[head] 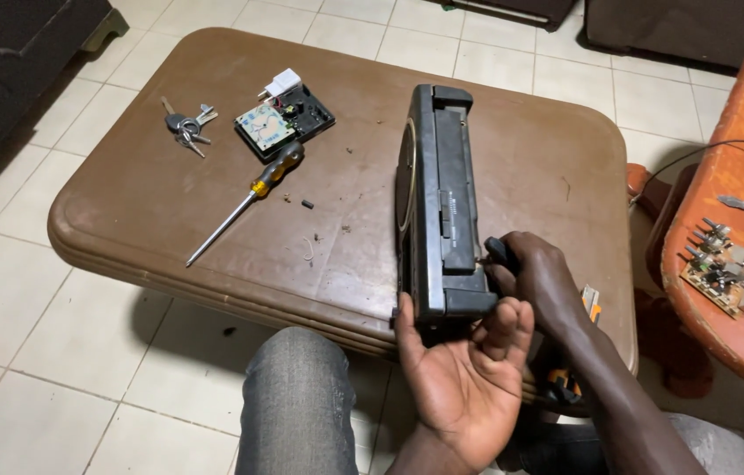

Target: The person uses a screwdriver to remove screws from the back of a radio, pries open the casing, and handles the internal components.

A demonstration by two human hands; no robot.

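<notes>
Far to the left of both hands, a bunch of keys [186, 124] on the brown table [126, 220], then a small circuit board [284, 120] with a white plug part, and just below it a screwdriver [244, 203] with amber and black handle, lying loose with its tip toward the table edge; also a small dark screw-like piece [308, 204] beside it, easy to lose or to sweep off. Well apart from the hands, all of these. Next, the dark radio-cassette casing [438, 207], standing on its narrow side at the near edge of the table, partly over the edge. Left hand [464, 378] open, palm up, under and against the casing's near end, supporting but not closing on it. Right hand [539, 281] clenched around a dark tool handle [499, 252], pressed to the casing's side. Possible trouble: too hard push from the right, and casing tipping or sliding off the edge; tool tip slipping toward the open left palm.
</notes>
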